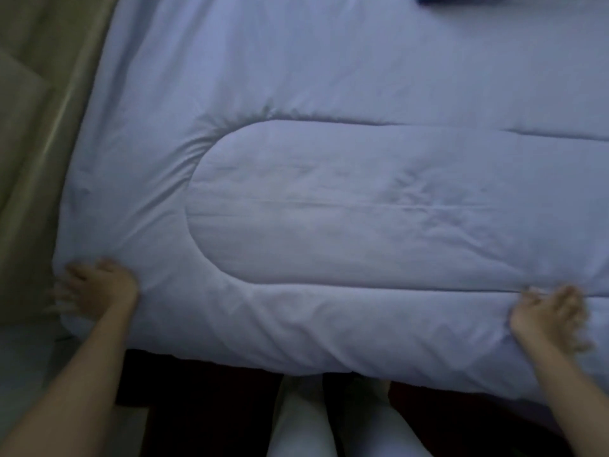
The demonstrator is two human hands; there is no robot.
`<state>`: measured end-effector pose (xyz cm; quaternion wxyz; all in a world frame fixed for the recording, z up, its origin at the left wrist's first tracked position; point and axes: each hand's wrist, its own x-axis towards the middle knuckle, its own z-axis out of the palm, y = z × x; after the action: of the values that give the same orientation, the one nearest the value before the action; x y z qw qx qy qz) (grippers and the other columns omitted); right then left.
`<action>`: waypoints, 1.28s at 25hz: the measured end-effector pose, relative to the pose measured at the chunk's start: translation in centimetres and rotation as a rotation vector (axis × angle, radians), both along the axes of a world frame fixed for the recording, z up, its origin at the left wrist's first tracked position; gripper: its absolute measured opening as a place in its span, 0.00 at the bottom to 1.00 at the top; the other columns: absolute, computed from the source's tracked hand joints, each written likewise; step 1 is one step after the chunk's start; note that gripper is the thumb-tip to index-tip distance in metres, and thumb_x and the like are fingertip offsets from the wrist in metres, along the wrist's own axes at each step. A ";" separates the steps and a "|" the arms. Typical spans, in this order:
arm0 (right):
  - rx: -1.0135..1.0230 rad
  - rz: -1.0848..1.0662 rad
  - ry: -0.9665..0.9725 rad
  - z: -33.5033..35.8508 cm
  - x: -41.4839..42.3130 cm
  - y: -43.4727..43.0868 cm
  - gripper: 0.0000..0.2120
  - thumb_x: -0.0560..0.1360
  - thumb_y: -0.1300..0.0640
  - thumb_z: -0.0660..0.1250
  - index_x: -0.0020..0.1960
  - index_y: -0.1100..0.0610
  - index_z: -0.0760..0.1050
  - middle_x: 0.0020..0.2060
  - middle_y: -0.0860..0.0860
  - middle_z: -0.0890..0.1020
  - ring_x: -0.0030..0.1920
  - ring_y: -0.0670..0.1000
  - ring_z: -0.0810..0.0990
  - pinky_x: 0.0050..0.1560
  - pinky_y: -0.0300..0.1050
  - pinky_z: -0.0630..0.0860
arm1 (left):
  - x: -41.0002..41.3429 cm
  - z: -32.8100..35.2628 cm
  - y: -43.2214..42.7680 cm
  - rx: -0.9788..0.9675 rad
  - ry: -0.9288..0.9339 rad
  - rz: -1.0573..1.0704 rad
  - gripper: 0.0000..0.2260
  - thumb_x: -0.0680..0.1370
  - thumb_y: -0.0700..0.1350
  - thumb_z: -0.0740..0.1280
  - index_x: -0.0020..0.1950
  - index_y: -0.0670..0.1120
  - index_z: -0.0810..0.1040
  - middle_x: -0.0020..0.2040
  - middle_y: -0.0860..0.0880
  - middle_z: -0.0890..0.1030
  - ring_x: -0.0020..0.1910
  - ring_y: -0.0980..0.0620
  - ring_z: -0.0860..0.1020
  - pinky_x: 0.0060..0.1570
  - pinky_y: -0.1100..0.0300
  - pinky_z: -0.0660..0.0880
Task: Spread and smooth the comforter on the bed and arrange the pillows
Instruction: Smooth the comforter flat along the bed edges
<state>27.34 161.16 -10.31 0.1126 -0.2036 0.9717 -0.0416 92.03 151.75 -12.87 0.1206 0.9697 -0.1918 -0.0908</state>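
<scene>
Dim bed (204, 367): comforter (329, 192) stretches away from both hands; left hand (99, 288) grips its corner, right hand (550, 315) its near edge.

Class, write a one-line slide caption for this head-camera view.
Both hands, left and right, grip the near edge of a pale blue comforter.

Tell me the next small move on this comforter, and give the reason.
Probably draw both hands outward along the near edge: the left hand sits at the comforter corner and the right hand farther along, while creases remain in the quilted middle and gathers bunch around its curved seam.
</scene>
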 end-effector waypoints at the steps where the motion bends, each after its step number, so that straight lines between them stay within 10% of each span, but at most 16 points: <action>1: -0.038 -0.154 -0.017 0.2 1.0 -1.4 0.34 0.77 0.43 0.47 0.77 0.60 0.48 0.78 0.58 0.51 0.77 0.62 0.49 0.70 0.73 0.45 | -2.7 0.6 -0.1 -0.029 -0.052 -0.123 0.27 0.78 0.50 0.51 0.75 0.37 0.58 0.76 0.35 0.58 0.76 0.35 0.54 0.72 0.37 0.47; 3: -0.222 -0.070 -0.062 0.8 6.6 -5.4 0.33 0.76 0.48 0.50 0.76 0.64 0.52 0.76 0.62 0.56 0.76 0.63 0.53 0.71 0.68 0.46 | -11.8 1.9 -0.2 -0.125 -0.096 -0.593 0.27 0.79 0.48 0.51 0.75 0.35 0.59 0.75 0.35 0.60 0.75 0.38 0.57 0.72 0.40 0.49; 5: -0.304 0.462 -0.096 0.3 14.8 -8.1 0.31 0.75 0.49 0.51 0.74 0.63 0.61 0.73 0.61 0.65 0.74 0.61 0.62 0.71 0.64 0.53 | -22.3 1.5 2.2 -0.131 -0.088 -1.034 0.27 0.79 0.49 0.52 0.74 0.36 0.62 0.74 0.38 0.64 0.74 0.39 0.63 0.71 0.41 0.53; 9: -0.166 1.050 -0.049 -1.3 15.3 -8.7 0.28 0.76 0.45 0.50 0.75 0.52 0.61 0.75 0.50 0.65 0.74 0.55 0.64 0.70 0.66 0.56 | -28.3 0.2 4.6 -0.054 -0.056 -1.114 0.28 0.79 0.53 0.53 0.75 0.41 0.62 0.74 0.42 0.65 0.73 0.41 0.64 0.71 0.42 0.55; 18: -0.027 0.386 -0.021 -0.6 -18.8 4.6 0.29 0.79 0.44 0.44 0.77 0.51 0.52 0.78 0.52 0.55 0.77 0.58 0.54 0.70 0.68 0.52 | -25.9 2.5 1.8 0.082 -0.007 -0.446 0.28 0.81 0.50 0.52 0.76 0.34 0.51 0.77 0.36 0.54 0.76 0.37 0.53 0.71 0.36 0.48; 23: 0.001 -0.152 -0.175 0.8 -25.7 4.7 0.27 0.81 0.47 0.44 0.78 0.48 0.44 0.78 0.49 0.44 0.78 0.56 0.44 0.70 0.71 0.45 | -49.8 3.0 -1.6 -0.029 0.092 -1.094 0.28 0.81 0.53 0.47 0.76 0.36 0.53 0.77 0.38 0.55 0.77 0.41 0.53 0.73 0.42 0.44; 28: -0.054 -0.182 -0.163 -0.4 -25.4 3.7 0.28 0.80 0.47 0.46 0.78 0.52 0.44 0.78 0.53 0.45 0.77 0.60 0.44 0.70 0.73 0.45 | -70.6 4.2 -1.2 0.069 0.182 -1.896 0.26 0.82 0.55 0.50 0.78 0.45 0.53 0.79 0.48 0.53 0.78 0.50 0.50 0.74 0.49 0.41; 32: -0.129 -0.036 -0.073 -0.8 -25.0 2.8 0.33 0.75 0.46 0.48 0.77 0.58 0.52 0.78 0.56 0.53 0.77 0.60 0.50 0.68 0.74 0.49 | -66.8 1.9 -6.2 0.043 0.060 -1.693 0.27 0.81 0.57 0.51 0.78 0.48 0.53 0.79 0.49 0.54 0.78 0.50 0.51 0.74 0.46 0.44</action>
<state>2.33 163.99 -11.11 0.1337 -0.1911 0.9658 -0.1134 25.27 145.53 -11.02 -0.0014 0.4984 -0.8482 -0.1796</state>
